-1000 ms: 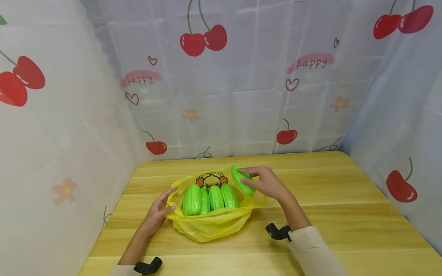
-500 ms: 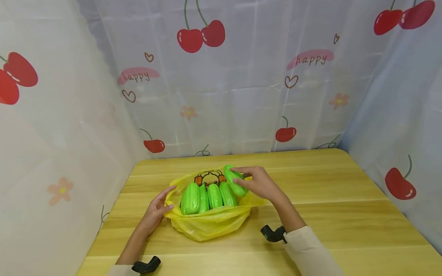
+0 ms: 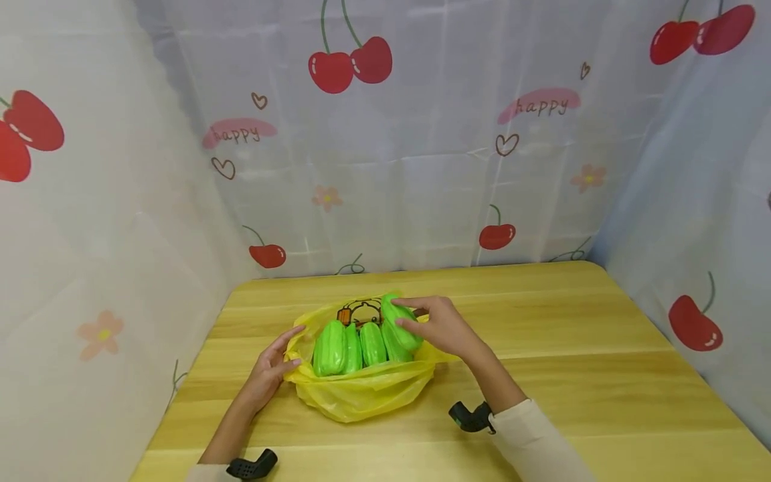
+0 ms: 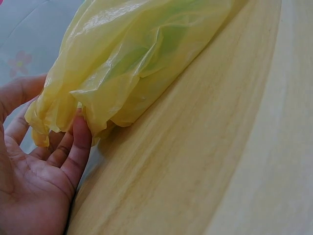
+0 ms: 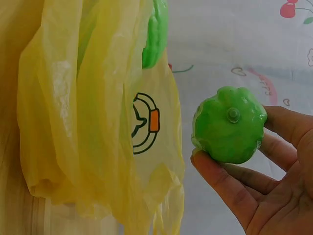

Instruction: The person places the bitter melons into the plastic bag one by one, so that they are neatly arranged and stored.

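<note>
A yellow plastic bag point(image 3: 361, 399) lies on the table with its mouth spread, and several bright green, ribbed, cucumber-shaped toys point(image 3: 330, 349) stand side by side in it. At the bag's left edge my left hand point(image 3: 265, 376) holds the rim between thumb and fingers; the left wrist view shows bunched plastic point(image 4: 63, 105) there. My right hand point(image 3: 442, 328) grips another green cucumber-shaped toy point(image 5: 230, 132) between thumb and fingers, tilted above the right side of the bag's opening. In the head view that toy overlaps the rightmost one; whether they touch I cannot tell.
A wood-grain table point(image 3: 572, 375) carries the bag near its middle. White cherry-print curtains point(image 3: 409, 174) enclose it at the back and both sides. Each wrist wears a black camera mount point(image 3: 471, 417).
My right hand has moved left with the green cucumber-shaped toy, from beside the bag's right edge to over the rightmost toys. My left hand keeps hold of the rim.
</note>
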The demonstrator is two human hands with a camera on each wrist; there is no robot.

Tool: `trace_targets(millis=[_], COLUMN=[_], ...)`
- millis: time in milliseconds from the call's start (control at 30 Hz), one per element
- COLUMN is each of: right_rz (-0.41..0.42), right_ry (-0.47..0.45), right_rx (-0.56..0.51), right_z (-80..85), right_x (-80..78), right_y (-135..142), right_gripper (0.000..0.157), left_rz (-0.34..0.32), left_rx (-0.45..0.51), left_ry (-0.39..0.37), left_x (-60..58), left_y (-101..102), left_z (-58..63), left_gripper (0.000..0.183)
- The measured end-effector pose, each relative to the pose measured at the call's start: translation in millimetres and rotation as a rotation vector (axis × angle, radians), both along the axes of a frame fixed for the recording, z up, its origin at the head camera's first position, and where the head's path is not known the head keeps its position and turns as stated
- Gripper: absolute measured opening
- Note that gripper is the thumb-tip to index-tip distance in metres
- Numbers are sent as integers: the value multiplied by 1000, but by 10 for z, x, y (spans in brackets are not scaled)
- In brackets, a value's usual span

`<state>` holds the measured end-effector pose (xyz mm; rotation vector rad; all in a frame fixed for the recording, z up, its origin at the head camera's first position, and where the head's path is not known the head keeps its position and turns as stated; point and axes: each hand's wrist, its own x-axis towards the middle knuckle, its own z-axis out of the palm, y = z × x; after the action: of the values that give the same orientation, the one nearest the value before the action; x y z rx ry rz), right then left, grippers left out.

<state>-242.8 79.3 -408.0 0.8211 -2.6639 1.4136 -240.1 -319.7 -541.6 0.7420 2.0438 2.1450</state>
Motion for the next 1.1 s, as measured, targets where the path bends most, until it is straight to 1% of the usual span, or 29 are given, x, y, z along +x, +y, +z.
trace_targets(millis=[267,433,533,667,800,900,1100], right_rz=[-5,-13,-31,-54,-41,-36,-35], right_ry=[1,-10,-16,-20,-27,-28,-45], right_rx=[1,-13,-16,-26,-49,-52,-46], right_z=[-60,-86,-100,-138,-171,-187,-217], right_x=[67,107,126,131,122,117,116], right_y=[-152,-234,-284,-348,-414,-467,-569], right_gripper=[41,41,40,40,40,40,41], left_rz=[-3,-5,-3,-12,-14,-14,-23], left_rx=[-9,-15,-14,3,15,15,21], left_ry=[1,9,15,14,11,21,7], left_x=[-9,-6,-8,-14,-11,-12,-26], left_y=[7,0,-2,7,15,15,17], left_z=[25,13,4,6,10,13,2], left_gripper=[61,61,61,61,61,61,62])
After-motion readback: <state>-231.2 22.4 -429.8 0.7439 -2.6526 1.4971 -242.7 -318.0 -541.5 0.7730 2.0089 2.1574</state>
